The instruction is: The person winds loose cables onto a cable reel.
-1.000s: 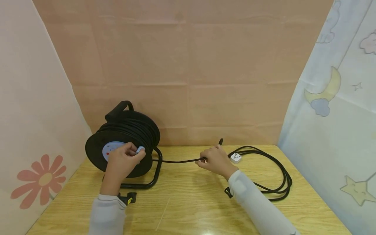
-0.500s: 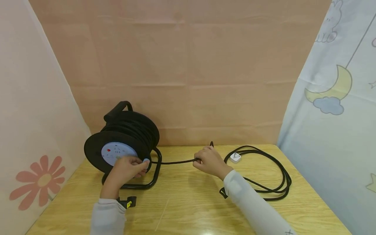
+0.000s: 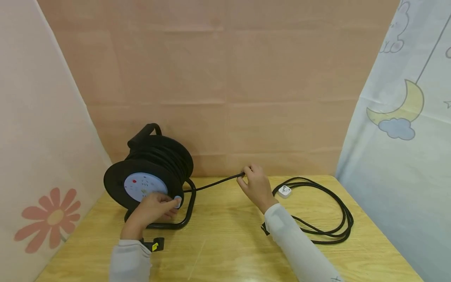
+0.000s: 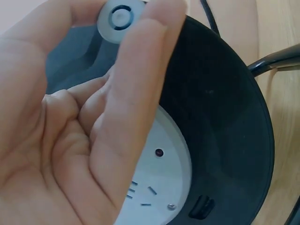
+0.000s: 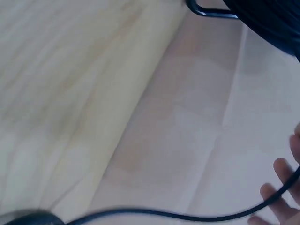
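A black cable reel (image 3: pixel 114 184) with a pale socket face (image 3: pixel 146 184) stands on the table at left. My left hand (image 3: pixel 149 211) pinches the small light-blue winding knob (image 3: pixel 177 200) near the rim of its front disc. From the left wrist, this knob (image 4: pixel 120 18) shows between the thumb and fingertips. A black cable (image 3: pixel 218 182) rises from the reel to my right hand (image 3: pixel 258 188), which holds it at the fingertips. In the right wrist view the cable (image 5: pixel 225 217) passes across the fingers (image 5: pixel 281 171), and the rest of that hand is outside the frame.
On the right, loose cable loops (image 3: pixel 347 213) lie around a white square plug-like piece (image 3: pixel 284 191). The reel's black tube frame (image 3: pixel 190 209) rests on the wooden table (image 3: pixel 218 250). A peach cloth (image 3: pixel 246 98) hangs behind, with printed cloths at both sides.
My left hand has carried the knob down along the disc, turning the reel. My right hand has shifted slightly left, then raised the cable, which now slopes upward from the reel.
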`<state>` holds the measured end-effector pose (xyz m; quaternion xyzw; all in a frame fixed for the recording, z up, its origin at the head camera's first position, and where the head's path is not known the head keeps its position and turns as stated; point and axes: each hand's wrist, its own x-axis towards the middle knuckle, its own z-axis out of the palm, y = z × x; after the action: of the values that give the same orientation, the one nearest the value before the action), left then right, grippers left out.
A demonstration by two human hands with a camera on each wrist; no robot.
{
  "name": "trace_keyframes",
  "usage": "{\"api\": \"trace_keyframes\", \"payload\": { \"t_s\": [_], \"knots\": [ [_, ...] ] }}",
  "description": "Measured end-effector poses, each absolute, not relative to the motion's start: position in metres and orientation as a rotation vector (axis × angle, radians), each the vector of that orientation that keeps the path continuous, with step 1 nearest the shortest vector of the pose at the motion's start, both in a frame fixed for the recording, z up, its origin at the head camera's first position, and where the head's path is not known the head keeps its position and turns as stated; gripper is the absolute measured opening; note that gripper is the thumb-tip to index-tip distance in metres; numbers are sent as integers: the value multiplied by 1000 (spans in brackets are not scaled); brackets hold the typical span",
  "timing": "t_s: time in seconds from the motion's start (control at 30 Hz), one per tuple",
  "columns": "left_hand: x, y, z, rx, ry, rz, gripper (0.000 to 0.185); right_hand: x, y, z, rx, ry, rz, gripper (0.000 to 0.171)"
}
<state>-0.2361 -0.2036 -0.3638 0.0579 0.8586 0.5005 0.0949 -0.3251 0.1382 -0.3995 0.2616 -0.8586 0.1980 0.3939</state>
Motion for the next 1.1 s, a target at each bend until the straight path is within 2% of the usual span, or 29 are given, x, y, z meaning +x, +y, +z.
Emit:
{"api": "trace_keyframes", "payload": {
  "t_s": [0.27, 0.4, 0.63, 0.8, 0.97, 1.1],
  "knots": [
    [-245, -208, -378, 247, 2449, 1477, 47, -333, 156, -403, 371, -2247, 581, 22],
    [-249, -215, -384, 229, 2455, 1421, 48, -336, 175, -412, 216, -2401, 834, 28],
    [-249, -229, -394, 187, 2421, 1401, 45, -336, 192, -425, 129, -2661, 1282, 46],
    [-248, -238, -401, 196, 2406, 1399, 46, -325, 194, -417, 112, -2857, 1086, 57],
    [-248, -247, -409, 175, 2351, 1414, 50, -311, 203, -412, 204, -2956, 852, 52],
    [-248, -253, -417, 206, 2298, 1444, 54, -296, 217, -415, 359, -3061, 841, 50]
  ]
}}
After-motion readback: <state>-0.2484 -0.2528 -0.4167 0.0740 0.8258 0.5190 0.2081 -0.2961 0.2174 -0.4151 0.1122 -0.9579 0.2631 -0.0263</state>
